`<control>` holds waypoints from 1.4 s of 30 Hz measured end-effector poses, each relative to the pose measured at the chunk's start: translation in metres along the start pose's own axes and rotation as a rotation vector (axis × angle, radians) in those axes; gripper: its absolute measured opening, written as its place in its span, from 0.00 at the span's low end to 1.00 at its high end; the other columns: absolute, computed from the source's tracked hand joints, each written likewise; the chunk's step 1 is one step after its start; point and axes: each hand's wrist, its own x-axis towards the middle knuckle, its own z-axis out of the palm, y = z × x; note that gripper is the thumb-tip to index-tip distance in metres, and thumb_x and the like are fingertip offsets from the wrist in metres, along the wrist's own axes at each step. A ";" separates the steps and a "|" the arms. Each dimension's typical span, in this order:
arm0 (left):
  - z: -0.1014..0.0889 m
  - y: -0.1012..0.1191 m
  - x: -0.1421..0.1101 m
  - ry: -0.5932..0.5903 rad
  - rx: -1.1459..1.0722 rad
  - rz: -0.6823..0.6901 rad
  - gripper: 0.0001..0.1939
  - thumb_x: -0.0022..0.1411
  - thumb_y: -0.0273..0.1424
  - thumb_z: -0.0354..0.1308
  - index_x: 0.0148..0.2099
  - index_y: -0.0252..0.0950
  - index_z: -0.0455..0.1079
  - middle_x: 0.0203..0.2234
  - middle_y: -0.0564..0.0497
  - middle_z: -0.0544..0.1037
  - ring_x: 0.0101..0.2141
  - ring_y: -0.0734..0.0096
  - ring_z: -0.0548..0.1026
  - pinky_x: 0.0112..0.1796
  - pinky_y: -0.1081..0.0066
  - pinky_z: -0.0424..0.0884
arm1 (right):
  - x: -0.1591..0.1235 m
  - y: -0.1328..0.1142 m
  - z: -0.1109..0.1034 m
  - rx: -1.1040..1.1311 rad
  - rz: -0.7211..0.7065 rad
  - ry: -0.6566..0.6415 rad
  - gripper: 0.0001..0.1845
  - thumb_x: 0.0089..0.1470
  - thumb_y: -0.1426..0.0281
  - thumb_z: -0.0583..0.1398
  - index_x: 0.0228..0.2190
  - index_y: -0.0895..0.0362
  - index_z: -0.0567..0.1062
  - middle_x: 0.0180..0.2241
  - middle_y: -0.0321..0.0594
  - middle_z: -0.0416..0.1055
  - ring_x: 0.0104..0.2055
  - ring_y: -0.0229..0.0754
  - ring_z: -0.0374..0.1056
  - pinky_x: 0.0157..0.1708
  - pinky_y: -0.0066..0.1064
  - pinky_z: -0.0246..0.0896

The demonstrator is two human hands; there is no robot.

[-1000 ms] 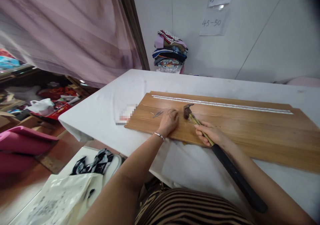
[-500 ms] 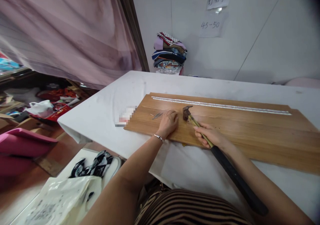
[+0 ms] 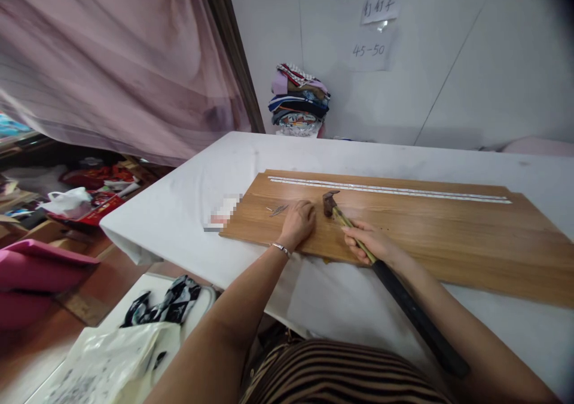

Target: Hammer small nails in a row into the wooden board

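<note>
My right hand (image 3: 365, 241) is wrapped round the brass-coloured shaft of a claw hammer (image 3: 403, 308), close to its rusty head. The long black grip slants back under my forearm. The hammer head is over a wooden board (image 3: 426, 236). My left hand (image 3: 299, 220) rests palm down on the board's left part, its fingers curled and close together; whatever may be under them is hidden. Just left of it lies a small bunch of nails (image 3: 278, 210). Two white measuring strips (image 3: 390, 190) run along the board's far side.
The board lies on a table with a white cloth (image 3: 179, 213). A blurred-out packet (image 3: 223, 213) is by its left edge. Folded fabrics (image 3: 299, 102) are stacked behind the table. At lower left are a white plastic bag (image 3: 107, 356) and a black-and-white patterned cloth (image 3: 164, 302).
The camera view has shifted slightly, moving the scene a little to the left. Both hands keep nearly the same places on and over the board, and the hammer remains in my right hand.
</note>
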 end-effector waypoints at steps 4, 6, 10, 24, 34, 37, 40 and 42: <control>0.001 -0.002 0.000 0.002 0.001 0.005 0.10 0.70 0.26 0.55 0.45 0.37 0.79 0.50 0.42 0.82 0.52 0.57 0.78 0.59 0.57 0.73 | 0.001 0.000 0.000 0.009 0.001 -0.009 0.28 0.44 0.48 0.70 0.30 0.51 0.61 0.19 0.22 0.61 0.13 0.28 0.52 0.10 0.23 0.47; 0.002 -0.002 0.000 0.005 0.002 0.000 0.10 0.71 0.26 0.55 0.46 0.37 0.79 0.50 0.42 0.82 0.53 0.58 0.78 0.59 0.57 0.73 | 0.002 0.000 -0.001 0.018 -0.004 -0.010 0.28 0.44 0.49 0.70 0.30 0.51 0.61 0.19 0.23 0.62 0.13 0.28 0.52 0.09 0.23 0.47; 0.002 -0.002 0.000 -0.002 0.003 0.002 0.10 0.71 0.26 0.55 0.46 0.37 0.79 0.51 0.42 0.82 0.53 0.58 0.78 0.60 0.57 0.73 | 0.003 0.000 -0.001 0.023 -0.012 -0.008 0.28 0.43 0.50 0.70 0.31 0.51 0.62 0.20 0.23 0.62 0.14 0.28 0.53 0.09 0.22 0.48; 0.000 0.000 0.001 -0.010 0.001 -0.017 0.10 0.71 0.26 0.55 0.45 0.36 0.79 0.50 0.41 0.82 0.53 0.57 0.78 0.59 0.56 0.73 | 0.002 -0.001 0.000 0.016 0.000 -0.013 0.28 0.44 0.50 0.70 0.30 0.51 0.61 0.20 0.23 0.61 0.13 0.28 0.53 0.09 0.22 0.48; 0.000 -0.001 0.001 -0.007 0.002 -0.007 0.10 0.71 0.26 0.55 0.45 0.37 0.79 0.49 0.41 0.82 0.52 0.58 0.79 0.59 0.57 0.74 | 0.005 0.002 -0.002 -0.004 -0.013 -0.026 0.28 0.43 0.49 0.70 0.28 0.51 0.61 0.19 0.23 0.61 0.14 0.28 0.53 0.09 0.22 0.48; 0.000 -0.002 0.001 0.000 0.002 -0.001 0.10 0.71 0.26 0.54 0.44 0.37 0.79 0.49 0.42 0.82 0.52 0.58 0.78 0.59 0.57 0.74 | 0.005 0.003 -0.002 0.007 -0.010 -0.023 0.27 0.43 0.50 0.70 0.29 0.51 0.61 0.19 0.23 0.61 0.14 0.28 0.53 0.09 0.22 0.49; 0.001 -0.002 0.001 0.001 0.003 -0.004 0.11 0.71 0.26 0.54 0.45 0.37 0.79 0.50 0.42 0.82 0.52 0.58 0.78 0.59 0.56 0.73 | 0.006 0.003 -0.002 0.015 -0.014 -0.025 0.27 0.44 0.50 0.70 0.29 0.51 0.61 0.19 0.23 0.61 0.13 0.28 0.53 0.09 0.22 0.49; 0.001 -0.002 0.001 0.000 0.003 -0.008 0.11 0.71 0.26 0.54 0.45 0.37 0.79 0.50 0.41 0.82 0.52 0.58 0.78 0.59 0.56 0.73 | 0.005 0.003 -0.001 0.019 -0.019 -0.030 0.27 0.45 0.50 0.70 0.29 0.51 0.61 0.19 0.23 0.61 0.13 0.28 0.53 0.09 0.22 0.49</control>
